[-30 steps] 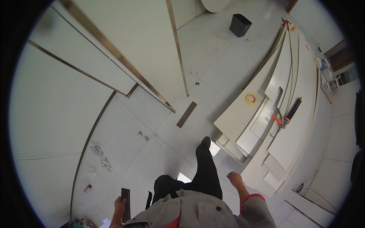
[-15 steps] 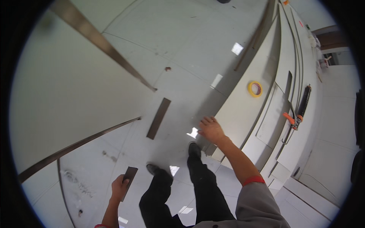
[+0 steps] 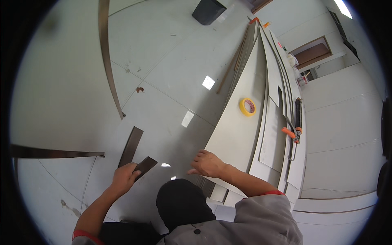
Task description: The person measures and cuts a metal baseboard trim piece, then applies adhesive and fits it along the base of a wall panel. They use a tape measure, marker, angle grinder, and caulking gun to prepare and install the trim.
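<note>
My left hand [image 3: 124,179] is closed round a short, flat, dark brown strip [image 3: 146,166], which points up and to the right. Just beyond it, a second dark brown strip [image 3: 132,146] lies on the floor, its near end hidden behind my left hand. My right hand [image 3: 207,164] is at the near corner of a stack of pale panels [image 3: 232,141]. Its fingers are loosely bent with the thumb apart, and nothing shows in them. Whether it touches the top panel, I cannot tell.
A yellow roll of tape [image 3: 248,107] and a caulking gun [image 3: 297,122] with an orange handle lie on the panels. Large pale boards with brown edges [image 3: 107,61] stand at left. A black bin [image 3: 208,11] is at the far end. My bent knee [image 3: 181,202] is in front.
I have lowered toward the floor, and my knee has come up into view. My left hand has moved with its strip beside the strip on the floor. My right hand stays near the panels' corner.
</note>
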Action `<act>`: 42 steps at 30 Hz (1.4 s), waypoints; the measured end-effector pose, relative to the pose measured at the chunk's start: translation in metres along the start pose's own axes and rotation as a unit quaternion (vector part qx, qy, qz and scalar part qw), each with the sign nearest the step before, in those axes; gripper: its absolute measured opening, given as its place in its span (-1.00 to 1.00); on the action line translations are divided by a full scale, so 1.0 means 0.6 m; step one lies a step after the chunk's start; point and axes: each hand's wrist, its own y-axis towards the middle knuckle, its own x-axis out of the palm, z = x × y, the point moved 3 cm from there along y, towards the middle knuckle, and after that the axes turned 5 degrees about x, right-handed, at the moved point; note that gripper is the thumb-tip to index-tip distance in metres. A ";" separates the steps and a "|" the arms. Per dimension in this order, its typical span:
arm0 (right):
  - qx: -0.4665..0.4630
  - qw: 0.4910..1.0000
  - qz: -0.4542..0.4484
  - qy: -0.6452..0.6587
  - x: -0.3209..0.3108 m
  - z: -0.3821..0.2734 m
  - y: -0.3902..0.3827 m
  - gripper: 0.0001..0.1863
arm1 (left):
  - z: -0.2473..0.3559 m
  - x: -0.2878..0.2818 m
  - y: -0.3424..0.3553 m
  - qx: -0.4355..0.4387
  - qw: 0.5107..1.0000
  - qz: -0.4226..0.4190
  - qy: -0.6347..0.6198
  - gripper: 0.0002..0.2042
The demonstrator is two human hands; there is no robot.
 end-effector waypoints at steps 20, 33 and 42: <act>-0.036 0.984 0.139 0.109 -0.008 0.015 -0.117 -0.64 | -0.017 0.016 0.017 -0.069 0.996 -0.020 0.045 -0.82; 0.026 0.993 -0.024 0.115 0.048 0.030 -0.231 -0.71 | -0.061 0.019 0.022 -0.115 0.993 0.005 0.024 -0.81; 0.463 0.772 0.415 -0.132 -0.106 0.456 -0.433 -0.54 | -0.078 0.025 0.021 -0.101 0.995 0.017 0.011 -0.79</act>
